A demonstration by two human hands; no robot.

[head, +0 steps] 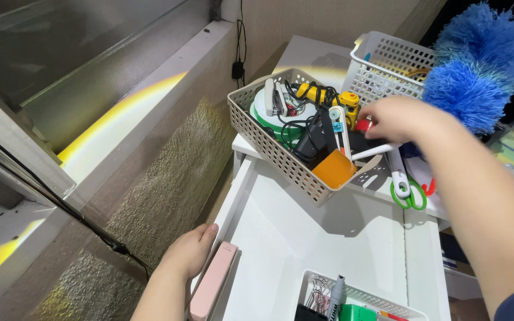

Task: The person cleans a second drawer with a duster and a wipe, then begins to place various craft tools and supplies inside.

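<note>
My right hand [397, 117] curls over the beige basket's [269, 145] far corner, grip hidden; left hand [190, 251] rests loosely on pink case [213, 288]

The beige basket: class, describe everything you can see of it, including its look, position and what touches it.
The beige basket looks like plastic, rectangular, with walls pierced by small square holes. It sits tilted on the edge of the white drawer unit, one corner overhanging the open drawer. It is crammed with black cables, a yellow tool, an orange piece and a green and white roll. The right hand reaches into its far end.
</note>
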